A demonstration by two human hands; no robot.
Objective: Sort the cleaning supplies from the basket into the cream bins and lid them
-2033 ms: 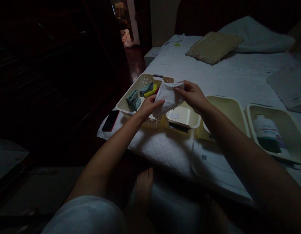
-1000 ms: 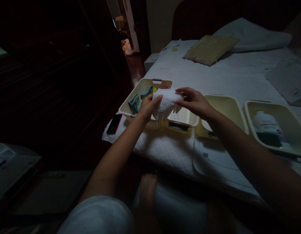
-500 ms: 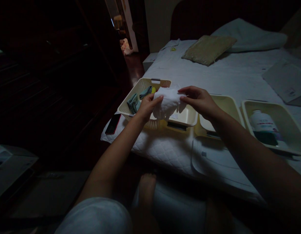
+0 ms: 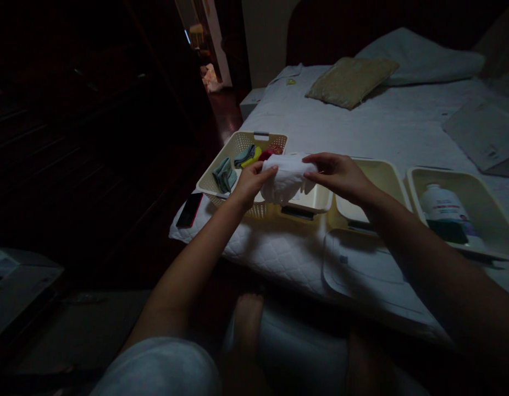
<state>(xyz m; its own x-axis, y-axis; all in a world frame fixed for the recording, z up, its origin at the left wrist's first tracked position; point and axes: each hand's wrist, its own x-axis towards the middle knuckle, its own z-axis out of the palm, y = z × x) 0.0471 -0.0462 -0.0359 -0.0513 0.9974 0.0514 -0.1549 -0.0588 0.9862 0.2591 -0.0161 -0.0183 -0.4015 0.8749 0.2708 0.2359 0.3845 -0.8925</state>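
A white cloth (image 4: 286, 179) is bunched between both of my hands, held above the bed's near edge. My left hand (image 4: 252, 182) grips its left end with closed fingers. My right hand (image 4: 337, 175) pinches its right end. Just behind the cloth stands a cream perforated basket (image 4: 234, 145) holding teal, yellow and red folded pieces (image 4: 238, 165). A small cream tray (image 4: 312, 201) lies directly under the cloth.
A dark phone (image 4: 188, 210) lies at the mattress corner. Further right stand a second cream tray (image 4: 382, 175), another tray with a white bottle (image 4: 440, 204), and a flat lid (image 4: 361, 272) in front. Pillows (image 4: 351, 80) lie at the bed's head. Dark furniture is on the left.
The cloth has been gathered from a hanging, spread shape into a compact roll between my hands, and both hands have sunk slightly toward the small tray.
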